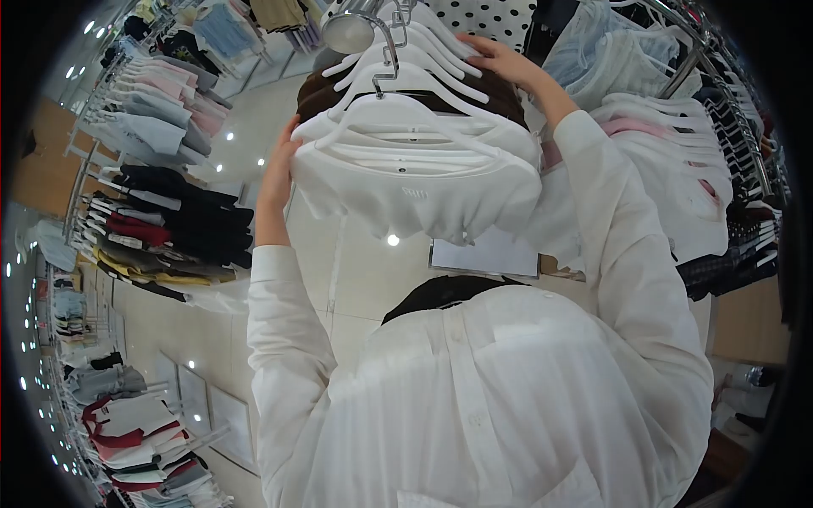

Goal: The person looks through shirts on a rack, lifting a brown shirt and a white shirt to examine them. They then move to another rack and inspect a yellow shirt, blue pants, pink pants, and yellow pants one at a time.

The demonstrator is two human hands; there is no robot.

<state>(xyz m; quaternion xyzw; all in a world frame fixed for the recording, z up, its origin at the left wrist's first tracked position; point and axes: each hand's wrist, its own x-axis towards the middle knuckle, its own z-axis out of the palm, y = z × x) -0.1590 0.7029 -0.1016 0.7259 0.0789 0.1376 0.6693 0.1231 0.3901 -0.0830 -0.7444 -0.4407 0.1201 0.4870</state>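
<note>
Several white hangers [394, 80] hang one behind another from a chrome hook rail [349, 32], with garments on them. Frontmost is a white short-sleeved top [415, 193] with small raised lettering on its chest. Brown garments [500, 97] hang farther back in the row. My left hand [278, 169] is at the left shoulder of the front white tops, its thumb and fingers around the fabric edge. On the far right side, my right hand [506, 66] rests with stretched, slightly parted fingers against the shoulder of a white hanger near the back.
White tops on hangers [669, 161] hang close at my right, beside a metal rack post [682, 76]. A black-and-white polka-dot garment [483, 19] is behind the row. Dark clothes [182, 216] hang on a rack at left. Below is a glossy tiled floor [356, 284].
</note>
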